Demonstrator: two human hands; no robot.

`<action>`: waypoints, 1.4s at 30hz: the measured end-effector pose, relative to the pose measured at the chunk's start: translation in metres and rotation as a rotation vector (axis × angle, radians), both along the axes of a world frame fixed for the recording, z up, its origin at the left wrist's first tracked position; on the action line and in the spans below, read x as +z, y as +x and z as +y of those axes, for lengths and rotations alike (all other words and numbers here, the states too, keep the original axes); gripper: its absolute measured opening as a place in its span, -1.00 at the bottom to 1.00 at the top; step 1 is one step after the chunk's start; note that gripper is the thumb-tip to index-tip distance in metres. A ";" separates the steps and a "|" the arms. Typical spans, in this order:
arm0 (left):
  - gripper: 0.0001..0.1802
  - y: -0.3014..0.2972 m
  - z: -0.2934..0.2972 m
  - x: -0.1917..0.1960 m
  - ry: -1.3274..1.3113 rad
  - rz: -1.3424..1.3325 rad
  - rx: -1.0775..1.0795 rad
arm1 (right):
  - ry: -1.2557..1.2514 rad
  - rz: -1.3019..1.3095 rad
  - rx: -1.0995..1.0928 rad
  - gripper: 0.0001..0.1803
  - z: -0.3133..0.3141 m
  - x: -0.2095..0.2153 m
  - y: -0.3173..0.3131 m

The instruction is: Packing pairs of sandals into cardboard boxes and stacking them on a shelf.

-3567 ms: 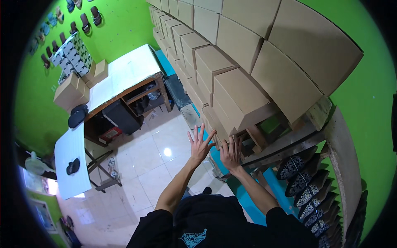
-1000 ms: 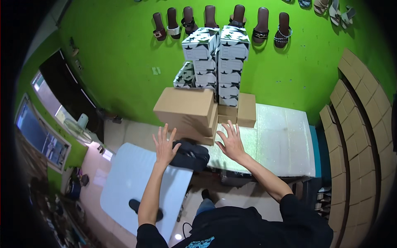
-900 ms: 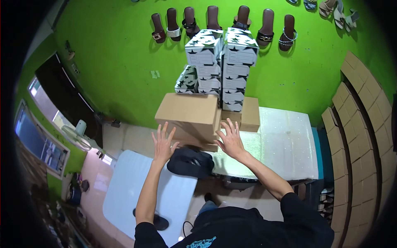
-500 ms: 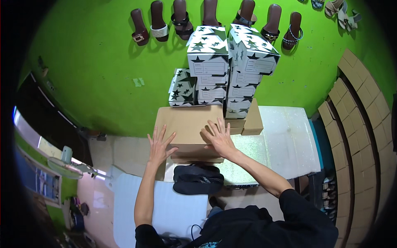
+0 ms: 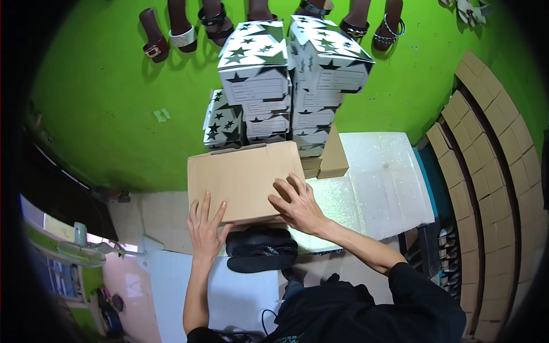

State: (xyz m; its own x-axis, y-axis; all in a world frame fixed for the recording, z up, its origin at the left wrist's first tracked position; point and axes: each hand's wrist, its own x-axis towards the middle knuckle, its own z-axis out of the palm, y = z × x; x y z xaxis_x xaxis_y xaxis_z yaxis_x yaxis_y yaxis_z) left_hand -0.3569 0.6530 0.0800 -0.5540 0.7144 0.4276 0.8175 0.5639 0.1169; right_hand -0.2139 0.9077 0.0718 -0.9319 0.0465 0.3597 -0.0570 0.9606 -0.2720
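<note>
A plain brown cardboard box lies before me with its broad top face showing and a dark-edged slot along its far side. My left hand holds its near left edge, fingers spread over the top and thumb at the front. On the near right part of the box, my right hand grips with bent fingers. Just nearer than the box rests a pair of black slippers, partly on a pale blue-white tabletop. Behind the box rise stacks of white shoeboxes with dark star prints.
More brown boxes stand beside the stacks on a bench with a shiny pale cover. Sandals hang on the green wall. Tall shelves of brown boxes line the right. A fan stands at left.
The brown box has come nearer and looks larger, its far-edge slot now showing and its front side mostly hidden. Both hands have moved nearer with it. The whole view has shifted slightly.
</note>
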 end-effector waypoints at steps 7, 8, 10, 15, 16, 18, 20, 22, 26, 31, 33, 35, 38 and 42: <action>-0.25 0.120 0.046 0.032 -0.009 -0.051 -0.093 | -0.013 0.092 -0.024 -0.26 0.042 0.018 0.142; -0.26 0.139 0.060 0.032 -0.025 -0.063 -0.111 | -0.023 0.091 -0.041 -0.26 0.054 0.018 0.165; -0.28 0.174 0.093 0.027 -0.038 -0.033 -0.148 | -0.032 0.076 -0.074 -0.27 0.082 0.013 0.210; -0.22 0.265 0.202 -0.020 -0.094 -0.176 -0.253 | -0.055 -0.013 -0.169 -0.29 0.178 -0.033 0.313; -0.25 0.281 0.227 -0.040 -0.075 -0.191 -0.266 | -0.056 -0.021 -0.171 -0.29 0.203 -0.048 0.331; -0.25 0.312 0.271 -0.086 -0.069 -0.241 -0.280 | -0.086 -0.056 -0.198 -0.28 0.246 -0.080 0.364; -0.26 0.330 0.314 -0.129 -0.055 -0.282 -0.299 | -0.088 -0.083 -0.201 -0.29 0.288 -0.115 0.385; -0.26 0.355 0.343 -0.161 -0.073 -0.292 -0.266 | -0.111 -0.092 -0.175 -0.28 0.320 -0.143 0.404; -0.25 0.373 0.366 -0.200 -0.090 -0.350 -0.248 | -0.167 -0.119 -0.121 -0.26 0.360 -0.176 0.422; -0.10 0.398 0.373 -0.205 -0.272 -0.318 -0.171 | -0.123 -0.207 -0.166 -0.38 0.380 -0.168 0.405; -0.09 0.407 0.384 -0.208 -0.259 -0.308 -0.196 | -0.098 -0.183 -0.188 -0.49 0.387 -0.165 0.369; -0.03 0.417 0.394 -0.210 -0.269 -0.257 -0.223 | 0.074 -0.218 -0.113 -0.57 0.395 -0.165 0.322; -0.01 0.419 0.403 -0.216 -0.260 -0.317 -0.144 | 0.354 -0.348 0.117 -0.68 0.390 -0.153 0.255; -0.02 0.410 0.404 -0.220 -0.243 -0.322 -0.124 | 0.565 -0.394 0.228 -0.72 0.409 -0.168 0.208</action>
State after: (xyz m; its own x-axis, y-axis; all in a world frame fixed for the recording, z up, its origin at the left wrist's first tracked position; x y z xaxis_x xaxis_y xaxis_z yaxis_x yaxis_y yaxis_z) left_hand 0.0534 1.0573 -0.1404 -0.5356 0.8425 0.0571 0.8240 0.5067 0.2535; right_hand -0.0060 1.3167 -0.0962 -0.9616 -0.2582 -0.0934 -0.2729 0.9364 0.2205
